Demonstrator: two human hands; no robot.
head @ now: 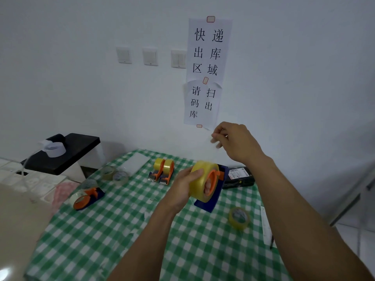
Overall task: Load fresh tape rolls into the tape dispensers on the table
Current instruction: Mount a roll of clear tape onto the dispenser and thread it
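— Hands first: what is gripped by each?

— A yellow tape roll [199,179] is gripped by the left hand [181,189], with the thumb laid over the rim and the fingertips seen inside the core. The right hand [236,142] is raised above and beyond it against the wall. Its thumb and fingertips are closed in a pinch on a faint clear strip [214,141], which is blurred.

— Where is the roll seated, and which way is it turned?

— It is mounted on the orange hub of a blue tape dispenser [211,201], over the middle of the green checked worktop [142,230]. The roll's axis is set roughly left to right, with the open core turned to the right and slightly toward the camera. The dispenser's long axis is run away from the person, near end low, far end higher and to the right. Whether its base is resting on the cloth cannot be told.

— What else is laid out?

— Two loaded dispensers [162,171] are stood side by side, touching, beyond the left hand. Another dispenser [87,197] is lying near the left edge. One loose roll [239,218] is placed to the right, and two clear rolls [114,175] at the far left. A black parcel [239,177] is set just behind the held dispenser.
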